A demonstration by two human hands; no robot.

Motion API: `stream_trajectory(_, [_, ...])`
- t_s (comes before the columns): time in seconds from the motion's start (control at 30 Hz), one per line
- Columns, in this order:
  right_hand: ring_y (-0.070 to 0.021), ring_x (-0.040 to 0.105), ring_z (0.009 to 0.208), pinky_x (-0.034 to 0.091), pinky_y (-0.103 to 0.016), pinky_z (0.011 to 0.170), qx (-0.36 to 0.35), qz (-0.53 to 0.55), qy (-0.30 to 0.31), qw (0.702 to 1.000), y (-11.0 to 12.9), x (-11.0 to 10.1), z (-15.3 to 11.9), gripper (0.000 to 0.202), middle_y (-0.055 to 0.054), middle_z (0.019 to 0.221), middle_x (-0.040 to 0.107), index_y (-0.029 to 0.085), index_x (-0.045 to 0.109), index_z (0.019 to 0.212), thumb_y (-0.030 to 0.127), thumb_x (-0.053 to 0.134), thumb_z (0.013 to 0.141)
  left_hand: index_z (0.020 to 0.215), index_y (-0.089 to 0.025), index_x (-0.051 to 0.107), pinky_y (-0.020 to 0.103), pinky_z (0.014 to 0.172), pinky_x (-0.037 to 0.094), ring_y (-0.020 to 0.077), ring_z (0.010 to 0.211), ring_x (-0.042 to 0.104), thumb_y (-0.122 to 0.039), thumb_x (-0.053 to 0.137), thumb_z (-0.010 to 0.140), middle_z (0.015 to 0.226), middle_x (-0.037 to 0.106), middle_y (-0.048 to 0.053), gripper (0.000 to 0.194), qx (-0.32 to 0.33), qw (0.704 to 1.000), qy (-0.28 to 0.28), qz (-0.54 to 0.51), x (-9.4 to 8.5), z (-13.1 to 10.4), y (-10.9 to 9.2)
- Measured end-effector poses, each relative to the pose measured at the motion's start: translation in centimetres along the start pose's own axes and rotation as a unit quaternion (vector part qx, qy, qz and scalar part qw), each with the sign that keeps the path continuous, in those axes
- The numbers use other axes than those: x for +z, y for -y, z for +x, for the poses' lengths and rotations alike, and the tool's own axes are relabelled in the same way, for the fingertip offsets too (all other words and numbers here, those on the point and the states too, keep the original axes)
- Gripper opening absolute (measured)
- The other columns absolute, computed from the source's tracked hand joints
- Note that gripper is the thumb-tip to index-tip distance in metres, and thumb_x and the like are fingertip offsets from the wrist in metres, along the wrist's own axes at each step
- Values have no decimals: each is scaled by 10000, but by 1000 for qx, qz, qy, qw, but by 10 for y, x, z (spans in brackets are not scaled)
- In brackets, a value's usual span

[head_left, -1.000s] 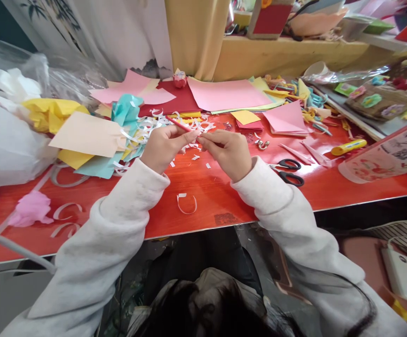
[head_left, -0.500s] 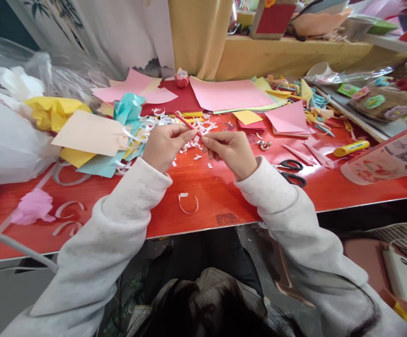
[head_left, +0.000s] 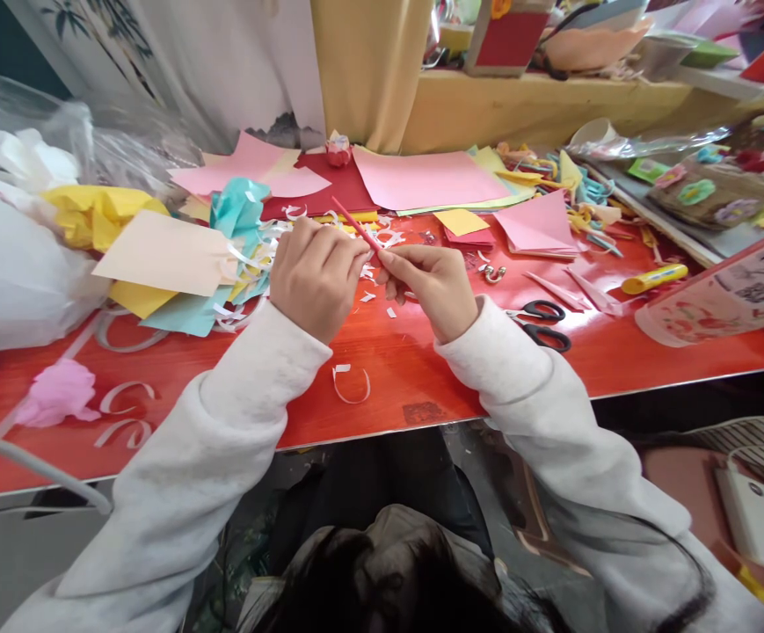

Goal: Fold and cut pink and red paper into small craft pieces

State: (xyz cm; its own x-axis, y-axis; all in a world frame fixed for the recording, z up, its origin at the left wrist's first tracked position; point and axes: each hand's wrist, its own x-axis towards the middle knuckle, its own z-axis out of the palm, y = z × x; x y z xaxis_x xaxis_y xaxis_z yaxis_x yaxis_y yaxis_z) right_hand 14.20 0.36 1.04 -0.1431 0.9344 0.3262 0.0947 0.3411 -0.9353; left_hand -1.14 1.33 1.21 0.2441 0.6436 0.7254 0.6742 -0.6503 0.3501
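A thin pink stick [head_left: 355, 221], which looks like tightly rolled paper, slants up and to the left between my hands above the table. My right hand [head_left: 432, 283] pinches its lower end between thumb and fingers. My left hand [head_left: 317, 274] is turned with its back up. Its fingers are curled closed against the stick near that same end, and its thumb is mostly hidden. White paper scraps [head_left: 390, 312] lie beneath and behind the hands. Black-handled scissors [head_left: 543, 323] rest to the right of my right wrist.
On the red table [head_left: 421, 378], pink sheets [head_left: 431, 176] lie at the back and folded pink papers [head_left: 536, 224] at right. A yellow glue stick [head_left: 655, 279] and a printed cup [head_left: 724, 294] are farther right. Coloured papers [head_left: 163, 251] and a plastic bag [head_left: 18, 255] crowd the left.
My left hand has rolled over from a thumb-up pinch to back-up with curled fingers. My right hand keeps its pinch on the pink stick. The view has shifted slightly.
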Motion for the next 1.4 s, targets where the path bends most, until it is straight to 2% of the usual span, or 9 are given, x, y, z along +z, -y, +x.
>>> stream_trajectory(0.23, [-45, 488, 470, 402, -188, 424, 6, 26, 3, 1000, -2, 0, 0, 313, 10, 609, 560, 142, 589, 708, 437, 528, 793, 792, -238, 618, 454, 922, 347, 246, 967, 521, -295, 521, 800, 870, 623, 46, 113, -4, 1000, 10, -17, -1, 0, -3])
stream_trajectory(0.63, [-44, 497, 471, 413, -180, 426, -11, 23, -4, 1000, -2, -1, -2, 332, 3, 625, 571, 138, 591, 746, 459, 520, 792, 814, -235, 617, 434, 909, 367, 226, 968, 522, -307, 495, 824, 854, 612, 39, 142, 33, 998, 51, -21, -4, 4, 1])
stream_trajectory(1.03, [-32, 486, 455, 400, -166, 404, -15, 69, -1, 998, 2, 0, -3, 297, 18, 600, 550, 136, 580, 722, 430, 569, 764, 821, -183, 608, 365, 765, 443, 183, 847, 544, -284, 427, 874, 781, 614, 36, 214, 152, 985, 5, 87, -3, 5, 7])
stream_trajectory(1.23, [-34, 486, 455, 397, -170, 396, -22, 79, -3, 997, 2, 0, -4, 291, 18, 600, 548, 135, 589, 738, 424, 573, 763, 824, -175, 607, 355, 760, 452, 177, 838, 544, -272, 421, 877, 780, 613, 36, 216, 165, 982, -4, 96, -3, 5, 4])
stream_trajectory(1.4, [-32, 480, 453, 395, -171, 402, -31, 55, -5, 998, 4, 0, -4, 325, 19, 586, 542, 133, 584, 717, 453, 554, 767, 793, -185, 606, 361, 790, 447, 169, 823, 544, -286, 432, 869, 788, 619, 25, 215, 132, 989, 3, 71, -4, 6, 2])
